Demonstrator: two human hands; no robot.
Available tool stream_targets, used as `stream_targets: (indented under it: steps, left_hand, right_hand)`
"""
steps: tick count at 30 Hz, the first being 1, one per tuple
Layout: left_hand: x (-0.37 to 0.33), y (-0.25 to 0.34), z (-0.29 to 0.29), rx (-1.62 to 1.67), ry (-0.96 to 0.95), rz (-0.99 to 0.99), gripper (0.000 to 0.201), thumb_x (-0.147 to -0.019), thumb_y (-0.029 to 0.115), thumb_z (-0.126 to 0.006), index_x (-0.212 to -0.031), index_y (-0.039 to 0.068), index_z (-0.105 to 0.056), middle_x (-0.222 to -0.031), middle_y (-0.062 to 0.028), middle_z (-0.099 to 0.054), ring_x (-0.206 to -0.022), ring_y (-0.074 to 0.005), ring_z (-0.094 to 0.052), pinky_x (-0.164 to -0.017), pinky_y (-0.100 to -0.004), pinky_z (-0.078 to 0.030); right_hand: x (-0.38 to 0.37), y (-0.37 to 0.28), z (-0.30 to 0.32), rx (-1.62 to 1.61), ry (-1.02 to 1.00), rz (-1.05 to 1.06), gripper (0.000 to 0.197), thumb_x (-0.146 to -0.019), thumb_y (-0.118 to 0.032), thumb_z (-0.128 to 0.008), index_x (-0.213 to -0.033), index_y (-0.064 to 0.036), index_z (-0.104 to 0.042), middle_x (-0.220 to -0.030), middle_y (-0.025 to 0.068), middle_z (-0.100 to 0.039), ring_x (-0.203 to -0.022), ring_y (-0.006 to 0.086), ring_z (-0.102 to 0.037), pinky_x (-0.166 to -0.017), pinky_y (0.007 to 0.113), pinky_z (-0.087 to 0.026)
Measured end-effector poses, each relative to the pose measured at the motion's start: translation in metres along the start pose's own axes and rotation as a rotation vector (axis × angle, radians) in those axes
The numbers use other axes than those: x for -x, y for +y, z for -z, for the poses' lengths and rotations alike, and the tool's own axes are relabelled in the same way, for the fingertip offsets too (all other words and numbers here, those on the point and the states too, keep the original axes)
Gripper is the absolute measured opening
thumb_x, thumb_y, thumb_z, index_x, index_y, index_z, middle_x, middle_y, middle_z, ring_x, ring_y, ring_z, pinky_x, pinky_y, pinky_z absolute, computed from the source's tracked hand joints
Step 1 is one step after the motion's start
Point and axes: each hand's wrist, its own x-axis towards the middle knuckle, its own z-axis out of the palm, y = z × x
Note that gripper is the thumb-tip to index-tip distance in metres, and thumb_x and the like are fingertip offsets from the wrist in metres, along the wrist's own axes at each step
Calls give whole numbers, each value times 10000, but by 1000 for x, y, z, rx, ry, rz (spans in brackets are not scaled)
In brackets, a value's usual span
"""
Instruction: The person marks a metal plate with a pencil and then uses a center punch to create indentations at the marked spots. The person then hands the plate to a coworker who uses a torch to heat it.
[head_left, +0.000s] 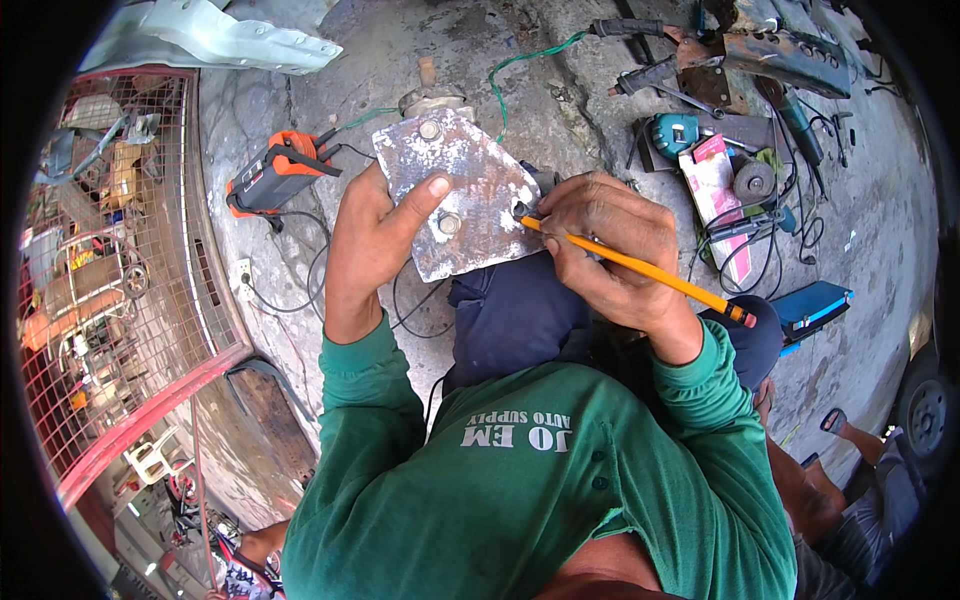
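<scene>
In front of one dark-blue trouser leg (520,325), a worn metal plate (490,185) is held up, clamped at its left side by the left hand (385,225), thumb on top, fingers hidden. By the closed right hand (610,235) a yellow pencil (640,265) is gripped, its tip set near the plate's right edge. The tip could be made to skid by flaking white paint (402,158), or thrown off were the plate tilted in its one-sided grip. Counted: one plate, two hands, one pencil, two bolt heads (430,130)
</scene>
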Motion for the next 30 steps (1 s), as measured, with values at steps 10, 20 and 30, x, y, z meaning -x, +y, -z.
stream_targets:
  steps: [10,20,30]
  left_hand:
    - [1,1,-1,14,24,-24,402,-962,257,-684,-1227,-43,-642,-1081,-116,-726,-986,-178,-655,-881,-340,-510]
    - [0,0,-1,-18,26,-37,395,-952,252,-696,-1217,-38,-653,-1068,-112,-735,-970,-166,-660,-878,-335,-512]
    - [0,4,-3,4,22,-31,360,-971,236,-673,-1208,-35,-661,-1046,-105,-741,-950,-163,-665,-863,-334,-518]
  right_hand:
    - [0,0,-2,-10,36,-27,122,-696,84,-682,-797,29,-643,-793,130,-672,-771,299,-689,-726,380,-556]
    - [-1,0,-4,22,42,-2,117,-701,86,-688,-789,28,-637,-784,128,-668,-762,295,-686,-720,376,-555]
    - [5,-1,-4,21,130,-91,81,-751,68,-675,-792,31,-616,-800,150,-657,-752,288,-680,-700,371,-546]
